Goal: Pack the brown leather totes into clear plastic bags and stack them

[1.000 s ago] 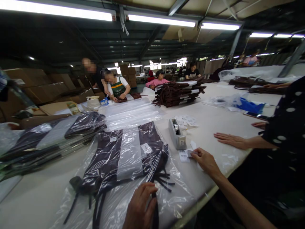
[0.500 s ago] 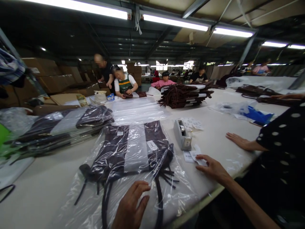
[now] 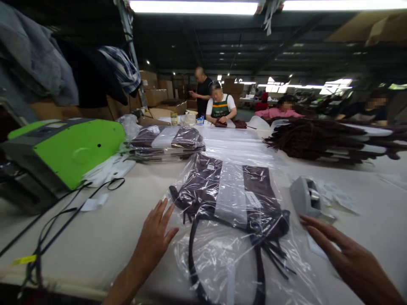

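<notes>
A dark brown bag with long handles and fringe ties (image 3: 200, 184) lies flat inside a clear plastic bag (image 3: 216, 254) before me. A pale strip wraps its middle, and small white labels show on it. My left hand (image 3: 155, 231) is open, fingers spread, at the left edge of the plastic. On the other side my right hand (image 3: 346, 245) is open with fingers stretched out, close to the grey tape dispenser (image 3: 302, 197). A white label (image 3: 316, 248) lies partly under that hand. Neither hand visibly holds anything.
At the left stands a green and grey machine (image 3: 79, 150) with black cables (image 3: 47, 237). Wrapped brown bags (image 3: 165, 142) are stacked behind, and a large brown pile (image 3: 318, 137) lies at the right. Co-workers (image 3: 221, 103) are across the table.
The view has swung left, bringing the green machine in. My left hand has moved to the plastic's left edge. My right hand's fingers have straightened off the label, nearer the tape dispenser.
</notes>
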Demonstrator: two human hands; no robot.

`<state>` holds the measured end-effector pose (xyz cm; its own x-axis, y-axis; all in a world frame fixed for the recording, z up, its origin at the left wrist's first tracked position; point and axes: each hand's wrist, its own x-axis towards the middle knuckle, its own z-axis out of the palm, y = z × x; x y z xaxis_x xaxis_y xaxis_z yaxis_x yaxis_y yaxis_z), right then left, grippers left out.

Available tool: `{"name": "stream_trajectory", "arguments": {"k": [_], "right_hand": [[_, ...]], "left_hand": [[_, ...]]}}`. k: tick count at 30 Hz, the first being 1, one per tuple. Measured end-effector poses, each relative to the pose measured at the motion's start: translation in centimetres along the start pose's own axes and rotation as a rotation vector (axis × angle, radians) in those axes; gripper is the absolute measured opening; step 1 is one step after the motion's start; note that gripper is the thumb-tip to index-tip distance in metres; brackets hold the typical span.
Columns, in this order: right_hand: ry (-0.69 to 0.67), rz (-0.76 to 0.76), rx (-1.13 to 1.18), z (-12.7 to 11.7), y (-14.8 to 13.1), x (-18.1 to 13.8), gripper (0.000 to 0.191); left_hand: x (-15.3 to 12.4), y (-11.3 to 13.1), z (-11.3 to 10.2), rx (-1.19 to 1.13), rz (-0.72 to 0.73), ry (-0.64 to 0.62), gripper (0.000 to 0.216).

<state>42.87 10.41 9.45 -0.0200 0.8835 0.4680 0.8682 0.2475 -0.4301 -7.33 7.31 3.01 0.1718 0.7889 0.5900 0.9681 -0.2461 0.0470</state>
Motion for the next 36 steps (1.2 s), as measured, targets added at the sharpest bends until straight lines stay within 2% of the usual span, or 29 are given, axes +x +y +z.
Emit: {"name": "stream_trajectory", "arguments": {"k": [3,5,8,10,12,15,17,19,22,25,28,31,33,36], "right_hand": [[-0.130,-0.209,-0.005,5.2,-7.7,3.0,0.059],[-0.244,-0.316,-0.063,8.8,-10.5,4.1,0.065],[-0.443,-0.336,-0.137,12.7,-11.1,4.0,0.070],[-0.552,-0.291,-0.145,13.8,-10.3,3.8,0.073],[-0.589,-0.236,-0.118,13.9,-9.8,4.2,0.074],[-0.537,-0.167,-0.076,14.1,-10.4,7.0,0.074],[-0.502,-0.114,-0.084,15.0,-11.1,9.9,0.076],[-0.482,-0.032,-0.128,16.5,-11.3,13.0,0.078],[-0.451,0.092,-0.216,18.7,-9.9,16.9,0.077],[-0.401,0.167,-0.282,19.7,-6.7,19.7,0.078],[-0.342,0.216,-0.347,19.8,-2.9,21.8,0.076],[-0.315,0.266,-0.379,20.1,0.8,22.9,0.076],[-0.325,0.326,-0.375,20.4,2.9,23.0,0.076],[-0.353,0.381,-0.349,21.0,5.3,22.8,0.076]], "left_hand": [[-3.0,-1.8,2.1,0.118,0.077,-0.092,0.064],[-5.0,-2.5,2.9,0.154,0.097,-0.149,0.066],[-6.7,-3.8,2.6,0.143,0.078,-0.189,0.065],[-6.1,-4.4,1.7,0.090,0.054,-0.180,0.060],[-3.4,-4.3,0.6,0.019,0.030,-0.140,0.055],[4.3,-2.2,0.1,-0.101,0.065,-0.096,0.051],[10.9,0.1,1.0,-0.170,0.145,-0.125,0.053],[17.1,2.3,3.0,-0.202,0.180,-0.184,0.054],[23.8,3.6,7.4,-0.165,0.093,-0.281,0.056],[26.8,1.9,12.3,-0.086,-0.007,-0.315,0.057],[27.2,-0.8,16.6,-0.023,-0.046,-0.301,0.060],[26.6,-2.7,19.7,-0.065,-0.090,-0.319,0.064],[26.3,-3.4,20.9,-0.133,-0.138,-0.370,0.069],[26.3,-3.8,21.7,-0.198,-0.171,-0.418,0.074]]}}
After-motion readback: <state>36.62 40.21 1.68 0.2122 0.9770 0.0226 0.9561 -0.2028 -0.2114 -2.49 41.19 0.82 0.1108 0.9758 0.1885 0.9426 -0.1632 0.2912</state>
